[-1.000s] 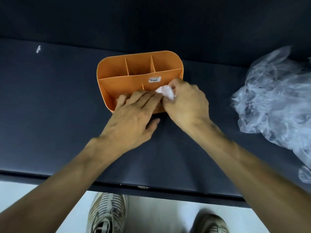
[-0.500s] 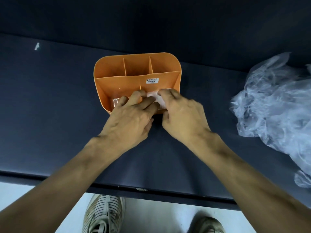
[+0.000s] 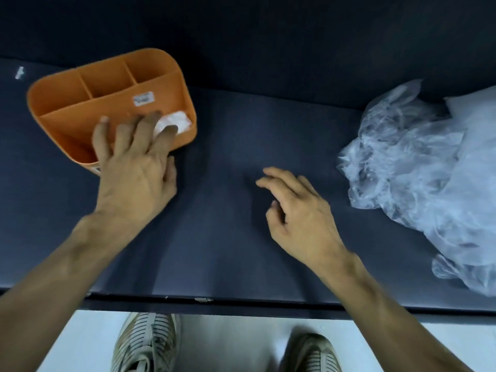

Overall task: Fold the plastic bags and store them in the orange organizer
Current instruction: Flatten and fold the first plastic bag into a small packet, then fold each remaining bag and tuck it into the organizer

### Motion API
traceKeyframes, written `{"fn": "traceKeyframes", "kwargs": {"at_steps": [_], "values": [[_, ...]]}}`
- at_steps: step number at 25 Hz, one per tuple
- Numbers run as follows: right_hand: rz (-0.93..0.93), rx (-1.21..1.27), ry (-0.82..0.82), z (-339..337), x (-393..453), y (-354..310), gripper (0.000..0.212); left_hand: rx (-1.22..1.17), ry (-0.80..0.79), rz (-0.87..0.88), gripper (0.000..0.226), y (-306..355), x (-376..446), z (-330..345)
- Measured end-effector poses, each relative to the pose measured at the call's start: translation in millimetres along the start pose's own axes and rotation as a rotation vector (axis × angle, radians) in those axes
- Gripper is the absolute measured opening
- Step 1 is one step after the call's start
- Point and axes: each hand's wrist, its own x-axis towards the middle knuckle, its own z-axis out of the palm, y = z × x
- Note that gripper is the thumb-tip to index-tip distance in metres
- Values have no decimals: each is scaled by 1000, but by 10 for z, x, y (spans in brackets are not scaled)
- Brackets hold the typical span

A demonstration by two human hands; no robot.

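The orange organizer (image 3: 67, 103) stands at the back left of the dark table, with three small back compartments and a wider front one. A folded white plastic bag (image 3: 175, 121) lies in the front compartment's right end. My left hand (image 3: 134, 167) rests over the organizer's front wall, its straight spread fingers reaching inside beside the folded bag. My right hand (image 3: 298, 210) hovers over the middle of the table, fingers loosely curled and holding nothing. A heap of crumpled clear plastic bags (image 3: 418, 167) lies at the right.
The dark table (image 3: 228, 146) runs the full width, and its front edge (image 3: 204, 299) is near my body. A small white scrap (image 3: 19, 72) sits at the far left. My two shoes (image 3: 146, 345) show on the pale floor below.
My right hand has let go of the folded bag and drawn back right toward the table's middle. The bag now lies in the organizer. My view has shifted right.
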Motion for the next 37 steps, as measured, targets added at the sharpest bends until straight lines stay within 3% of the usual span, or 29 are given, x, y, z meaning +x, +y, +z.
{"fn": "traceKeyframes", "kwargs": {"at_steps": [2, 4, 6, 8, 11, 15, 18, 21, 23, 24, 26, 29, 30, 32, 34, 35, 37], "values": [[86, -42, 97, -82, -204, 138, 41, -119, 15, 114, 44, 244, -91, 54], [263, -181, 206, -195, -380, 264, 44, -218, -85, 266, 49, 594, -223, 185], [473, -302, 174, -288, -500, 391, 55, -217, -219, 318, 58, 910, -332, 324], [570, -340, 47, -305, -569, 501, 60, -196, -256, 276, 60, 1084, -360, 391], [416, -233, 25, -266, -630, 534, 47, -257, -209, 232, 59, 1158, -324, 353], [92, 203, 20, -238, -659, 203, 34, -551, -238, 301, 67, 1221, -336, 293], [155, 308, 125, -317, -734, 93, 41, -613, -111, 270, 39, 1213, -367, 265], [287, 108, 77, -409, -745, 247, 63, -837, -175, 60, 48, 1174, -376, 101], [298, -58, 32, -427, -738, 436, 54, -998, -263, -39, 57, 1138, -354, -54], [313, -4, 40, -460, -719, 515, 37, -1079, -288, -67, 58, 1116, -332, -130], [414, 426, 15, -576, -654, 576, 11, -1206, -264, -134, 55, 1096, -274, -252], [609, 986, 15, -783, -546, 553, 20, -1456, -213, -379, 64, 1003, -156, -318], [688, 1126, -1, -837, -521, 529, 20, -1512, -280, -450, 72, 915, -122, -315], [865, 1367, -78, -903, -478, 514, 22, -1475, -615, -436, 81, 744, -83, -352], [1033, 1402, -216, -920, -443, 566, 37, -1360, -888, -356, 75, 667, -105, -352], [1061, 1366, -308, -899, -429, 586, 40, -1322, -885, -389, 74, 682, -125, -343], [1057, 1292, -415, -829, -402, 566, 43, -1211, -680, -510, 65, 717, -174, -299]]}}
